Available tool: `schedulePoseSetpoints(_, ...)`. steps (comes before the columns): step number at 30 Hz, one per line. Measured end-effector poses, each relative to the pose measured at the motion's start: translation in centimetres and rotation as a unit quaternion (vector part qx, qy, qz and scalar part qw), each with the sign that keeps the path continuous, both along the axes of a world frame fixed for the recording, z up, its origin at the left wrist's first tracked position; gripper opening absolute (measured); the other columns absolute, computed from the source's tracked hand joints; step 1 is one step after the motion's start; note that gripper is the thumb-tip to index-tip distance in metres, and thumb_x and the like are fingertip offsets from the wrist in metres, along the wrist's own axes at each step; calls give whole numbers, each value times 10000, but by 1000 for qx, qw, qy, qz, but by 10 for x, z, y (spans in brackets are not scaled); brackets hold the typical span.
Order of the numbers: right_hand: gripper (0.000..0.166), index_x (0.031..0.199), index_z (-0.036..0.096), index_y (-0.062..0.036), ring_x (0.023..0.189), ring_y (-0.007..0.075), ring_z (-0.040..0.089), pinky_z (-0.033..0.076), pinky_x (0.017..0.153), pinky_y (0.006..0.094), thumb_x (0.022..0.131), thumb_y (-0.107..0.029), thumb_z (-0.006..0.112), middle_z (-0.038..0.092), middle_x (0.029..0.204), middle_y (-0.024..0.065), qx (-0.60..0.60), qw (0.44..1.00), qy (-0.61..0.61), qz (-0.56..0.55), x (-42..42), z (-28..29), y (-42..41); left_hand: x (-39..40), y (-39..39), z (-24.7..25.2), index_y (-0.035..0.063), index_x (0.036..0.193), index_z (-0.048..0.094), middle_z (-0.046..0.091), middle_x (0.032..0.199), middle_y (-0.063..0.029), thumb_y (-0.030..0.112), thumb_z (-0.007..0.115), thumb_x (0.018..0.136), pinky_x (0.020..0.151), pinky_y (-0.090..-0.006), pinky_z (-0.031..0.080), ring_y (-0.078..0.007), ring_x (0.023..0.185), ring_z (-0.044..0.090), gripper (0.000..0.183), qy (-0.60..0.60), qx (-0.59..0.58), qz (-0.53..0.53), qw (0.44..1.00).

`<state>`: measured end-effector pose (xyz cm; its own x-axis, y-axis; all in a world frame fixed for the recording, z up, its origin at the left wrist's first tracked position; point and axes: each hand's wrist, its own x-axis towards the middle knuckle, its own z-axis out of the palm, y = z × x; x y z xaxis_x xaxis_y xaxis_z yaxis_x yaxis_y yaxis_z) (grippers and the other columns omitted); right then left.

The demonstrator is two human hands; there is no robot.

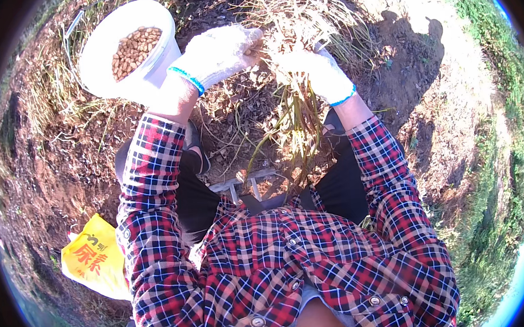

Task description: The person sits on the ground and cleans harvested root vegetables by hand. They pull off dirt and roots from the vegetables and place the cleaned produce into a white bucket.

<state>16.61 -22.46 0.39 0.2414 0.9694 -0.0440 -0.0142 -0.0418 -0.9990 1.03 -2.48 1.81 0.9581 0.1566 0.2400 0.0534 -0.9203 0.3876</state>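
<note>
My right hand [321, 67], in a white knit glove with a blue cuff, grips a bunch of peanut plants [301, 111]. Their stems hang down towards me, and pale tangled roots spread above the fist. Close beside the roots is my left hand [224, 53], in a matching glove. Its fingers are curled around brownish peanut pods [250, 52], partly hidden and washed out by glare. To the left of that hand, a white plastic bucket [159, 73] leans towards me with shelled-looking brown peanut pods [136, 52] inside.
Pulled, dry plants [353, 32] lie on the soil beyond my right hand. A light-coloured stool frame [241, 185] shows between my legs. A yellow bag [94, 261] bearing writing is at my left side. Green growth [508, 148] borders the right, and shadows fall on the ground there.
</note>
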Motion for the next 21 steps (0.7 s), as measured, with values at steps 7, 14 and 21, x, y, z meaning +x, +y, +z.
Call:
schedulePoseSetpoints(7,321,1191,638,24,1102,251,640,496,973,365,983,-155,472,674,1182,131,138,881,-450,49,24,-4,-19,-23,20,51,15,1083,636,668,868,-109,362,675,893,781,-302,486,-152,832,619,397,128,-130,-34,983)
schedulePoseSetpoints(14,653,1340,521,11,1256,303,534,390,1096,352,697,123,489,576,1323,195,114,768,-627,-56,42,-1,-21,-77,127,32,162,1469,391,593,1263,-169,509,703,808,923,-412,501,-295,1103,609,809,15,124,419,899)
schedulePoseSetpoints(21,701,1470,336,33,1442,249,297,206,1195,358,803,24,552,341,1538,172,178,976,-110,-61,46,-35,-13,-11,21,1,23,1263,567,634,1158,-195,420,655,879,933,-395,481,-331,1063,626,560,-129,-78,127,980)
